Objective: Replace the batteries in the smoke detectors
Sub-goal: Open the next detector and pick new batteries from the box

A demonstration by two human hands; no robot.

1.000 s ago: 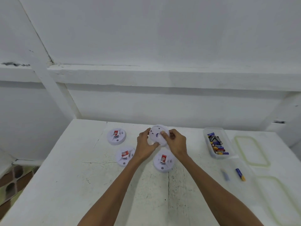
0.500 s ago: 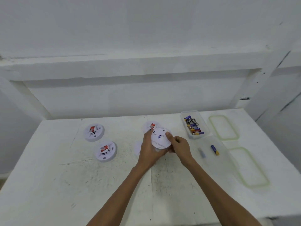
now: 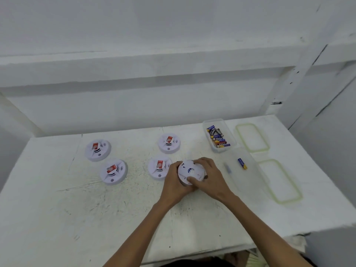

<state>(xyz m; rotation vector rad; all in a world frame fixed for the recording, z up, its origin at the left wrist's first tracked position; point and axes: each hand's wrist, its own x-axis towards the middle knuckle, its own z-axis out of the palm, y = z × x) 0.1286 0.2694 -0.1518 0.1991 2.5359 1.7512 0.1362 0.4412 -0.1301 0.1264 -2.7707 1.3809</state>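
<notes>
Since the last frame the smoke detector has come down from its raised tilt, and the right hand has swung over it. Both hands now grasp it: the left hand cups the left rim, the right curls round the far rim, thumb on the near one. It sits mid-table, nearer the far edge than the near; whether it touches the table I can't tell. I judge it light, a stiff, smooth plastic shell that could slip under a twist, so I'd hold it by the rim, palms opposed. It is a white disc, plain side up with a small dark blue mark, unlike the neighbouring detector with its red label showing.
</notes>
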